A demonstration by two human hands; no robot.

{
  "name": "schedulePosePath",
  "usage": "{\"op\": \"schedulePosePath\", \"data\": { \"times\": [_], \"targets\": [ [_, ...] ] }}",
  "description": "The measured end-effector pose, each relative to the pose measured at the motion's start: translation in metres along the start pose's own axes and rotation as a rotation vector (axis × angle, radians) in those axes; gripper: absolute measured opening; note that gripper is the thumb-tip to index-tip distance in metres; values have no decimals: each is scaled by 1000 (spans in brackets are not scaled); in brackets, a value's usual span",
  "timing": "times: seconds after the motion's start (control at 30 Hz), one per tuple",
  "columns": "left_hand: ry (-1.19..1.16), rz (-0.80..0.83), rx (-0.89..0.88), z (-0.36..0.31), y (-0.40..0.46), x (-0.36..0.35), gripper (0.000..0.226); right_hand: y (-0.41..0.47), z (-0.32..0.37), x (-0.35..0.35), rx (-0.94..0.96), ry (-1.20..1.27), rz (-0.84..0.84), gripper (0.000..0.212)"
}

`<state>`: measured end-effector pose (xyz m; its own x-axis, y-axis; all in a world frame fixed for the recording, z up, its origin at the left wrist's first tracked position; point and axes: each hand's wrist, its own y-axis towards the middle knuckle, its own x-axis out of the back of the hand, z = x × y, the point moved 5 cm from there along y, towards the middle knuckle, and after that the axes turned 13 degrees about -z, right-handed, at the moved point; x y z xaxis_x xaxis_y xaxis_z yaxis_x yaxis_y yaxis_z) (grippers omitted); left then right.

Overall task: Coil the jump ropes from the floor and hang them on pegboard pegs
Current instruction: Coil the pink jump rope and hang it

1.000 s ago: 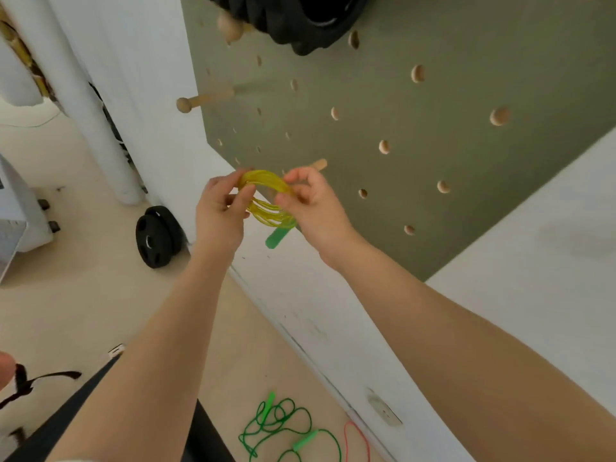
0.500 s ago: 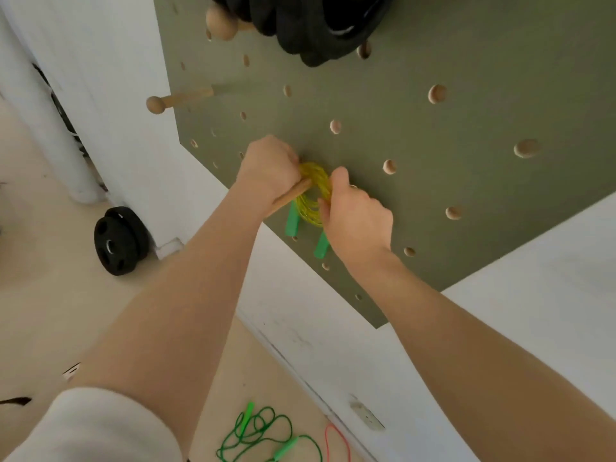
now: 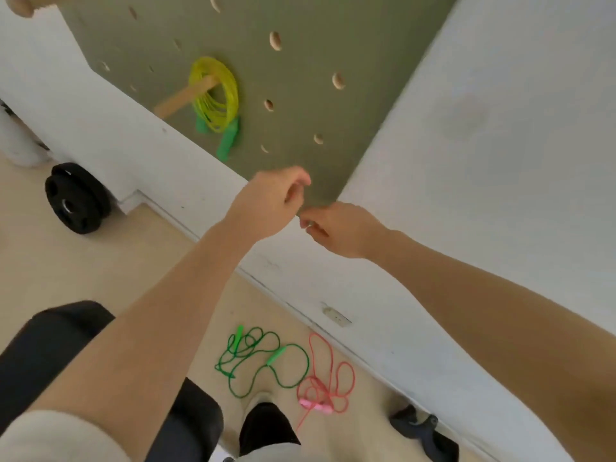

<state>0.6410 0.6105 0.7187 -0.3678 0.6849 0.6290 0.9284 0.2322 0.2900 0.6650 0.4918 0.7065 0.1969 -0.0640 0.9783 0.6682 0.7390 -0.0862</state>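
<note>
A coiled yellow jump rope with green handles hangs on a wooden peg of the olive pegboard. My left hand and my right hand are below it, near the board's lower corner. Both hold nothing, with loosely curled fingers. On the floor by the wall lie a tangled green jump rope and a pink jump rope.
A black weight plate leans against the white wall at left. Another wooden peg sticks out at the top left. A wall socket sits low on the wall. My dark trouser legs and a dark shoe are at the bottom.
Both hands let go of the yellow coil, which now hangs on the peg, and dropped away from it. The view tilted down toward the floor ropes.
</note>
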Motion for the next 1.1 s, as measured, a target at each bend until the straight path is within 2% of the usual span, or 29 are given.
{"op": "schedulePosePath", "data": {
  "times": [0.07, 0.1, 0.2, 0.3, 0.37, 0.47, 0.57, 0.83, 1.1],
  "targets": [
    [87, 329, 222, 11, -28, -52, 26, -39, -25, -23, -114, 34, 110, 27],
    [171, 444, 277, 13, -45, -73, 28, -59, -38, -33, -166, 60, 152, 29],
    [253, 573, 394, 6, -98, -125, 33, -120, -75, -66, -298, 142, 239, 35],
    [174, 529, 515, -15, -150, -169, 26, -179, -109, -106, -452, 276, 272, 36],
    [111, 410, 583, -23, -187, -195, 22, -220, -121, -141, -516, 371, 269, 37],
    [0, 150, 685, -31, -251, -230, 22, -279, -131, -199, -502, 366, 281, 39],
    [-17, 35, 800, -20, -315, -270, 22, -326, -143, -259, -509, 373, 298, 39],
    [100, 95, 912, 68, -452, -380, 29, -382, -168, -431, -488, 361, 352, 32],
    [324, 287, 971, 244, -620, -520, 31, -392, -187, -693, -363, 304, 397, 35]
  ]
}}
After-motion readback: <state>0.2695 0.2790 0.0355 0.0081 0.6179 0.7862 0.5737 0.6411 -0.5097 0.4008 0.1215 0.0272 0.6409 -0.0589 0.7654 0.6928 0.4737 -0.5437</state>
